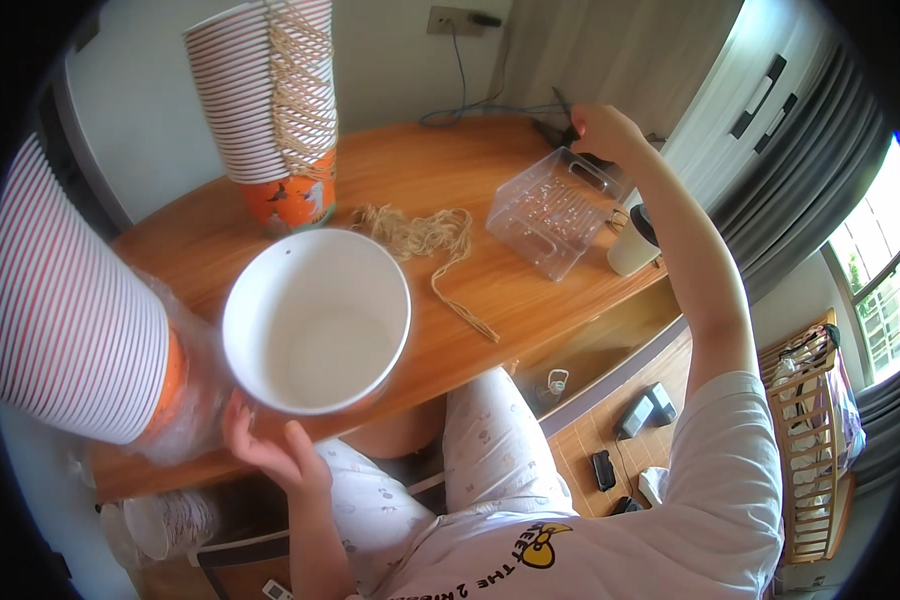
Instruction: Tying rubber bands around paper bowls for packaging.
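A large white paper bucket stands with its mouth up at the table's near edge, a small hole below its rim. Beside its lower left side is my left hand, fingers loosely bent and thumb apart, with nothing in it. My right hand reaches to the far right of the table, its fingers closed around a dark hand tool, mostly hidden. Just below that hand sits a clear plastic basket with many tiny pieces in it. Tan twine lies loosely heaped behind the bucket.
A tall stack of nested buckets with twine handles stands at the back left. Another stack, partly in plastic wrap, leans at the left edge. A lidded cup is beside the basket. Below the table is an open drawer.
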Demonstrator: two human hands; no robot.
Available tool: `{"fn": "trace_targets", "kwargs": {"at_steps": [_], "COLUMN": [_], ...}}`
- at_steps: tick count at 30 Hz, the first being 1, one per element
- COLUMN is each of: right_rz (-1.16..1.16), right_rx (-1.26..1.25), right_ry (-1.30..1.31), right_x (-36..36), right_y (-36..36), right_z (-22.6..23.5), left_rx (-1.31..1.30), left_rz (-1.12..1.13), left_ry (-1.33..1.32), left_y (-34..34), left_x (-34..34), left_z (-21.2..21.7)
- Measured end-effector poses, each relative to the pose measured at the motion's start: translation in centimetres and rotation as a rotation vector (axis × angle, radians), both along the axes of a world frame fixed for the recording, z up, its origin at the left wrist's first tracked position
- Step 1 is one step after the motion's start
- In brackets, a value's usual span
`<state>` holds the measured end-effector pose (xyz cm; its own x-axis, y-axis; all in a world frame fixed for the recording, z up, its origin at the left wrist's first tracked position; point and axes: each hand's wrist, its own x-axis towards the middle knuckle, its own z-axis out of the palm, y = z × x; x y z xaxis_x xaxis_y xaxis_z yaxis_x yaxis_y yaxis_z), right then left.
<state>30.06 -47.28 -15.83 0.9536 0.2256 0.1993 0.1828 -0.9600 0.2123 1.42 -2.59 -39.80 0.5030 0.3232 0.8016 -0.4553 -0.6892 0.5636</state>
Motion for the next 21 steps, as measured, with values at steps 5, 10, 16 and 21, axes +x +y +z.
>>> {"fn": "trace_targets", "kwargs": {"at_steps": [5,10,16,21], "right_rz": [0.024,0.208,0.369,0.407], "right_rx": [0.273,0.522,0.350,0.224], "right_ry": [-0.137,0.150,0.011,-0.043], "right_x": [-7.8,-14.7,-14.0,-11.0], "right_y": [6.6,11.1,12.3,14.2], "right_z": [-1.7,-6.6,-14.3,-13.8], "left_rx": [-0.044,-0.135,-0.063,-0.030], "left_rz": [-0.082,-0.196,-0.328,-0.430], "left_ry": [-0.021,-0.052,-0.094,0.012], "left_y": [0.8,0.5,0.8,2.6], "left_x": [-1.1,-1.6,-1.8,-1.9], "left_z": [-0.8,-1.1,-1.3,-1.3]}}
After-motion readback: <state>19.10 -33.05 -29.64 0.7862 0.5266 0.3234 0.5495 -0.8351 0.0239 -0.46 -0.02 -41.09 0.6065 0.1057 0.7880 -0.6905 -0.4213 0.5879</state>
